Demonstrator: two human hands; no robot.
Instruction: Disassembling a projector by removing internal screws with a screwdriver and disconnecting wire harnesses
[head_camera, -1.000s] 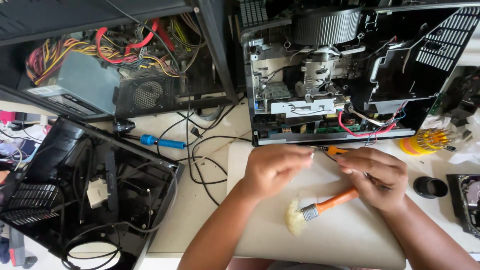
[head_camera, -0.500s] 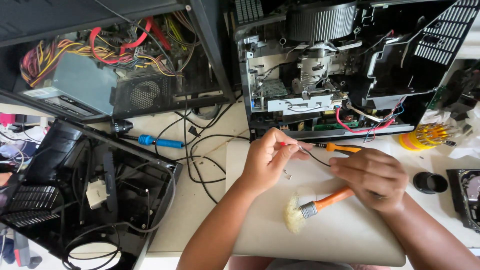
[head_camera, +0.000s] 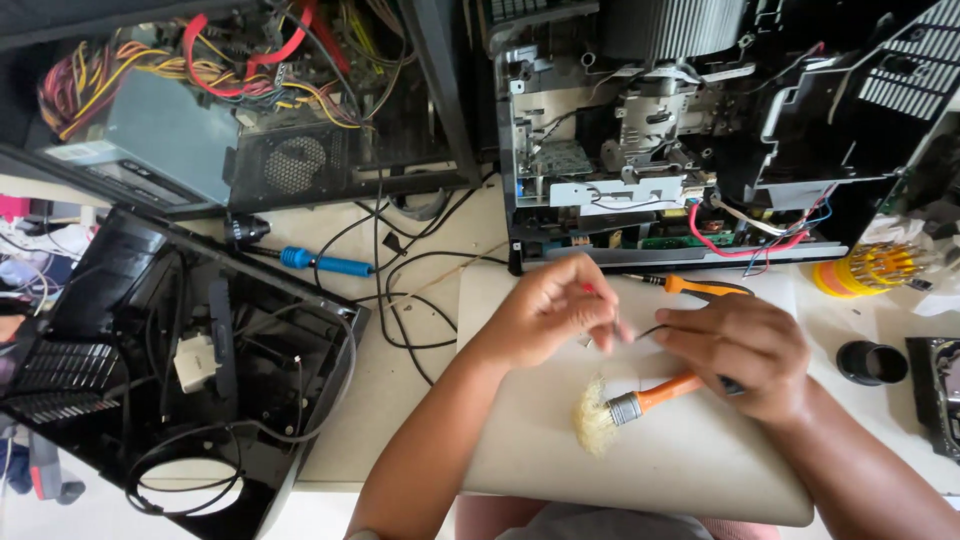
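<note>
My left hand (head_camera: 550, 312) pinches a thin red-tipped wire just in front of the opened black machine (head_camera: 700, 150). My right hand (head_camera: 745, 350) rests fingers-curled on a grey laptop lid (head_camera: 690, 460), gripping a thin black cable that runs toward the left hand. An orange-handled brush (head_camera: 640, 402) with pale bristles lies on the lid under my right hand. An orange-handled screwdriver (head_camera: 700, 288) lies just beyond my hands.
An open computer case (head_camera: 250, 110) with red and yellow wiring sits at the back left. A blue-handled screwdriver (head_camera: 320, 263) and black cables lie on the table. A black plastic cover (head_camera: 170, 370) fills the left. A yellow bit holder (head_camera: 870, 270) and a black cap (head_camera: 868, 362) stand right.
My left hand has lifted off the lid and moved up with the wire pinched in it. My right hand has shifted slightly down and right. The brush has stayed put.
</note>
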